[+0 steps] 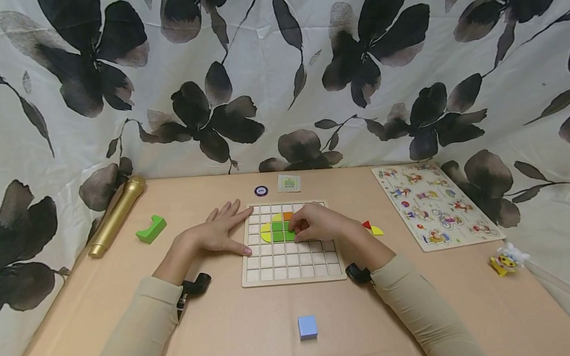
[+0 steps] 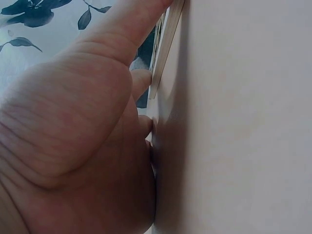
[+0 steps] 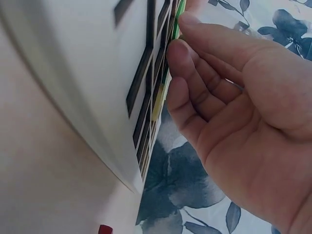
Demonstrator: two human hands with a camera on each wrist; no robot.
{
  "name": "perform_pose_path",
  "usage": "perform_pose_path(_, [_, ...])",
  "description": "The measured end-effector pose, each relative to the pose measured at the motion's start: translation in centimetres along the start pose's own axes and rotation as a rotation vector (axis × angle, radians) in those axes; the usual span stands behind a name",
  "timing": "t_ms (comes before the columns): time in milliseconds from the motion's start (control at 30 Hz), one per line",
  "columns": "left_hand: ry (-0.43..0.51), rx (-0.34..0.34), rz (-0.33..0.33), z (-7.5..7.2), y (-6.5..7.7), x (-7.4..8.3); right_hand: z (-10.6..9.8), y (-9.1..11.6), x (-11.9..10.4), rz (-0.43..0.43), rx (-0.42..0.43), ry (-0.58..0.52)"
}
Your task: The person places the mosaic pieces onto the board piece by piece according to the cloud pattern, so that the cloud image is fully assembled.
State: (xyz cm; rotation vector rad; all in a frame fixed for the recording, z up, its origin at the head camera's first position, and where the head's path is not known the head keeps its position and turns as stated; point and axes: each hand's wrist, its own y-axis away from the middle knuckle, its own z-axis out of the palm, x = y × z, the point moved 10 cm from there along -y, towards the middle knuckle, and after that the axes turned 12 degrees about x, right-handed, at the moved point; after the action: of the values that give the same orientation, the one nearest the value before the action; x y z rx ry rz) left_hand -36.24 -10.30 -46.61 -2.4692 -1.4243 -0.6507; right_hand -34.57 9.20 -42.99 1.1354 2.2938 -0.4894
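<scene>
A white square grid board (image 1: pixel 268 274) with thin wooden dividers lies on the table between both hands. Green tiles (image 1: pixel 278 231), yellow curved tiles (image 1: pixel 265 234) and an orange tile (image 1: pixel 287 215) fill some cells near its middle. My left hand (image 1: pixel 220 229) lies spread at the board's left side, with thumb and index fingertip on its edge. Over the board, my right hand (image 1: pixel 319 222) has its fingers curled, thumb and index pinching at a green tile on the right of the coloured group. In the right wrist view its fingertips (image 3: pixel 178 53) meet the green edge; the hand covers several cells.
Behind the board lie a round dark token (image 1: pixel 261 191) and a small pattern card (image 1: pixel 289 183). A green arch block (image 1: pixel 151 229) and gold tube (image 1: pixel 117 216) are left; red and yellow pieces (image 1: pixel 376 230), a picture board (image 1: pixel 437 205) and a toy (image 1: pixel 505 262) right. A blue cube (image 1: pixel 307 327) sits in front.
</scene>
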Motion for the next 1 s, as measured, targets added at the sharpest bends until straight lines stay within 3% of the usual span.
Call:
perform_pose_path(167, [0.002,0.001,0.002,0.1,0.0,-0.1,-1.4,0.4,0.2,0.026,0.036,0.009])
perform_pose_path(433, [-0.007,-0.003,0.003,0.0,0.0,0.0,-7.6,2.0,1.6,0.056,0.186,0.013])
perform_pose_path(633, [0.0,-0.002,0.007,-0.1,0.1,0.0,-10.9,3.7,3.5,0.062,0.211,0.005])
perform_pose_path(800, [0.003,-0.003,0.009,-0.1,0.1,0.1,-12.0,4.9,6.0,0.101,0.183,-0.012])
perform_pose_path(1000, [-0.007,-0.006,0.005,0.1,0.0,-0.1,-11.5,6.2,9.8,0.257,0.123,-0.024])
